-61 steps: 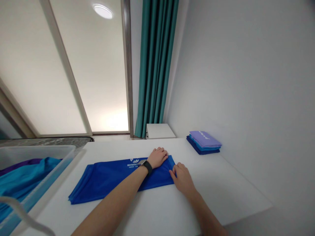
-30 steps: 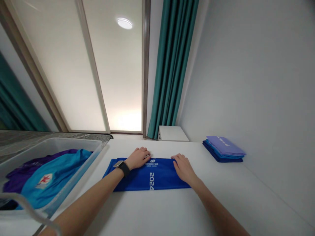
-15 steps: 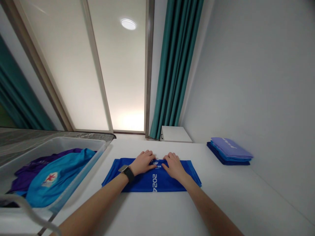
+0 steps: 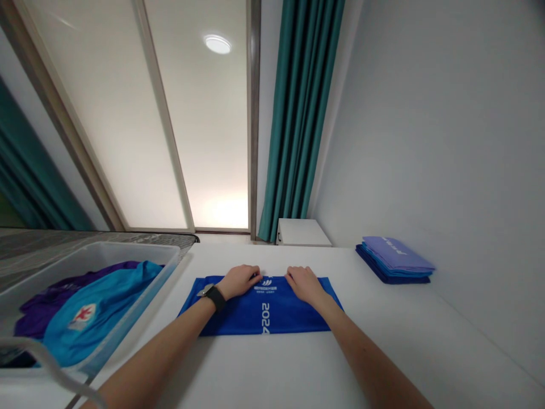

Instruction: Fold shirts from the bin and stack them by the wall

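A folded blue shirt [image 4: 281, 309] lies on the white table in front of me, a wide flat band with white "2024" lettering and a white logo. My left hand [image 4: 242, 280], with a dark-strapped watch above it, grips the far edge left of the logo, fingers curled and thumb pressed in. On the other side of the logo, my right hand [image 4: 304, 282] has its fingers closed over the same far edge. The fingertips of both hands are partly hidden.
At left stands a translucent plastic bin [image 4: 172, 258] holding purple and bright blue clothes [image 4: 102, 309]. A stack of folded clothes [image 4: 395, 258] sits at right by the wall. Behind the table [image 4: 272, 369] is a white cabinet [image 4: 303, 232]. A pale cable [image 4: 55, 369] curves at lower left.
Both hands have gone from lying spread on the shirt to closing on its far edge. They have moved slightly apart, uncovering the logo between them.
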A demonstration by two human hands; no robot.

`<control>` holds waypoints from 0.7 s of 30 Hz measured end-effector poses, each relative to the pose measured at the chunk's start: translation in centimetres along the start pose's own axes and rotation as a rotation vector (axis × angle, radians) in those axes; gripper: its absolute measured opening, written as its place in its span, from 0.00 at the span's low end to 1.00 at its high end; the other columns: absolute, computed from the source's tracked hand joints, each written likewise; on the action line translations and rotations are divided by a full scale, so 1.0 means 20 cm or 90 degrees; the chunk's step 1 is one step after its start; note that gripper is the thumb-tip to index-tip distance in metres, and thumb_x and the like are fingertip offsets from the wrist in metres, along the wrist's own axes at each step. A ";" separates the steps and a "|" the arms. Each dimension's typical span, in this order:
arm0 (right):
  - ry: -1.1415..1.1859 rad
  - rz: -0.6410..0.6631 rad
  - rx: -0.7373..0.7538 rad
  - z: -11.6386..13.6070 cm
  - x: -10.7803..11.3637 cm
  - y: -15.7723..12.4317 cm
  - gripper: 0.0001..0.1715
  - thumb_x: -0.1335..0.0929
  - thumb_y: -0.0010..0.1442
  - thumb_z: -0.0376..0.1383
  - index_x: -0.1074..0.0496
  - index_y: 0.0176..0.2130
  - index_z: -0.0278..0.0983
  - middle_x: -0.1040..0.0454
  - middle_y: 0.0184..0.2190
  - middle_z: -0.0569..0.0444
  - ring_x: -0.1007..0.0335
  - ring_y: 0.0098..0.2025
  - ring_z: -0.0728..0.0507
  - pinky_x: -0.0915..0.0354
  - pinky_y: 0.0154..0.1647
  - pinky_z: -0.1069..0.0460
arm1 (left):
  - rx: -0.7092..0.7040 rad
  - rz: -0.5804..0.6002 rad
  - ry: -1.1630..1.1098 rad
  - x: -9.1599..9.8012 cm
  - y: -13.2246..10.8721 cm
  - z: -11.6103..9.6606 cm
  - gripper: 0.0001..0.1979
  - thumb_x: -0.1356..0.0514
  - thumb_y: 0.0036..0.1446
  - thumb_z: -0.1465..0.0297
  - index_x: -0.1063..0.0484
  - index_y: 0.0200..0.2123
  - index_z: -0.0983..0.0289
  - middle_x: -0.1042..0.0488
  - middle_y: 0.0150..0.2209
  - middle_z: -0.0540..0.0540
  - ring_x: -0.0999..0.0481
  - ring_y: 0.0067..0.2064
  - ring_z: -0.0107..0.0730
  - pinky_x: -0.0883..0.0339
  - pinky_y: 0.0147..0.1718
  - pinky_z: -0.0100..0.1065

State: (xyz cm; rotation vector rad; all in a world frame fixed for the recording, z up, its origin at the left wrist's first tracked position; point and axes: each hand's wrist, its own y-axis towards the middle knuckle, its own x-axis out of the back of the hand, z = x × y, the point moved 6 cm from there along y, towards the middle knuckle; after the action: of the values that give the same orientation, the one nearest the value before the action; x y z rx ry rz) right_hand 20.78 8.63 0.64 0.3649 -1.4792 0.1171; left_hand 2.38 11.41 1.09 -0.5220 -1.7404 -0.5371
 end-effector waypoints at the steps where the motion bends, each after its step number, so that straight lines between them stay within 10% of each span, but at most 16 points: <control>1: -0.002 0.005 -0.002 -0.02 0.00 0.00 0.16 0.43 0.70 0.37 0.29 0.39 0.37 0.22 0.39 0.47 0.28 0.43 0.41 0.44 0.43 0.50 | 0.008 -0.002 -0.001 0.00 -0.01 0.02 0.14 0.50 0.66 0.59 0.29 0.38 0.59 0.22 0.36 0.54 0.23 0.39 0.38 0.36 0.36 0.33; 21: 0.017 0.050 -0.041 -0.13 -0.03 -0.03 0.15 0.42 0.70 0.39 0.30 0.42 0.37 0.23 0.40 0.47 0.27 0.43 0.42 0.41 0.42 0.52 | 0.095 0.086 0.024 0.08 -0.12 0.15 0.16 0.48 0.62 0.57 0.27 0.41 0.60 0.22 0.40 0.59 0.23 0.42 0.45 0.34 0.38 0.37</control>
State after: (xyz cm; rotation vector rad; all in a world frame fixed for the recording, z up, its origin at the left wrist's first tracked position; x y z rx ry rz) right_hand 23.38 8.86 -0.12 0.2518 -1.4681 0.1363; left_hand -1.77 11.41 1.89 -0.5153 -1.6803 -0.3172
